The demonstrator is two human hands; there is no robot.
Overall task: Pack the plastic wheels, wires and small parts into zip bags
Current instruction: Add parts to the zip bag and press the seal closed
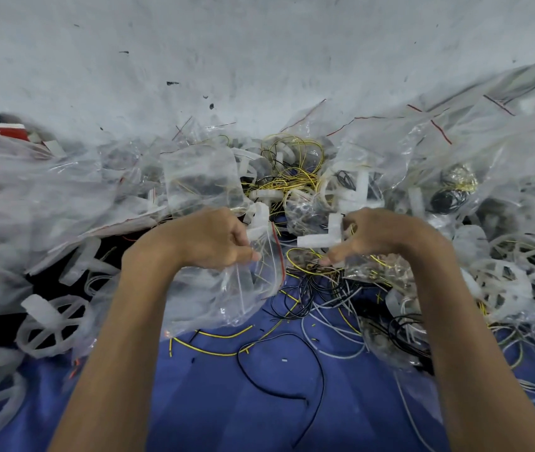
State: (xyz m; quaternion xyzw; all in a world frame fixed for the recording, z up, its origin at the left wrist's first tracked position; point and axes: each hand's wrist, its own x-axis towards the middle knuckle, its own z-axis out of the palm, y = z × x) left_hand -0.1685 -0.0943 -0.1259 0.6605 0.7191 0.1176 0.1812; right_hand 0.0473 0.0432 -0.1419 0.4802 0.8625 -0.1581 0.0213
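Observation:
My left hand point(213, 239) pinches the mouth of a clear zip bag point(253, 275) with a red seal strip; the bag hangs open below it, with a white plastic piece at its rim. My right hand point(380, 236) grips a white L-shaped plastic part point(320, 238), held just right of the bag's mouth. Yellow wires point(295, 177) and black wires point(321, 285) lie tangled between and beyond the hands. White plastic wheels point(52, 326) lie at the left, and more wheels point(507, 272) at the right.
Heaps of clear zip bags point(47, 197), some filled, cover the left, the middle and the right point(455, 141). A blue cloth point(227, 402) with loose wires lies under my forearms. A grey wall point(259, 44) stands behind.

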